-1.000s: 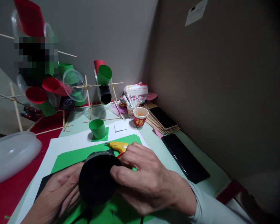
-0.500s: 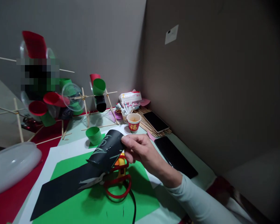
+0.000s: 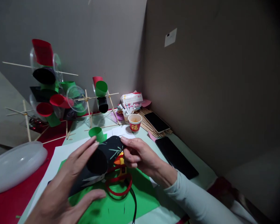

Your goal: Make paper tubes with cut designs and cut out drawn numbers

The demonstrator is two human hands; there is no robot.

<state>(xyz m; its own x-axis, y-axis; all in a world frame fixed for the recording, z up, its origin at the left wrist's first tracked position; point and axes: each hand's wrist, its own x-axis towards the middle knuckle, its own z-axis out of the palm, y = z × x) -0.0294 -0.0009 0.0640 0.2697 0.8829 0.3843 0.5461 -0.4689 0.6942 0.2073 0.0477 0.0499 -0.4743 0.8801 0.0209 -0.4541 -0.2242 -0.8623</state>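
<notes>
My right hand (image 3: 141, 152) pinches the rim of a rolled black paper tube (image 3: 112, 146) with pale leaf-like drawings on it. The tube lies tilted, its dark opening facing me. Close to that opening, my left hand (image 3: 68, 183) is spread with nothing in it, partly covering a black paper strip. Below the tube are red-handled scissors (image 3: 119, 194), blades pointing left, on a green sheet (image 3: 144, 199). A yellow and orange object (image 3: 121, 158) is half hidden behind the handles. Just beyond the tube stands a small green paper ring (image 3: 96, 133).
Wooden-stick frames carrying red, green and black paper tubes (image 3: 44, 51) and clear discs stand at the left. A clear plastic dome (image 3: 16, 165) lies on red cloth. A paper cup (image 3: 134, 123), markers (image 3: 128, 109), sticks (image 3: 144, 124) and two phones (image 3: 176, 157) line the right side.
My left hand has come into view from the lower left, open beside the tube. My right hand has turned the tube so its opening faces me.
</notes>
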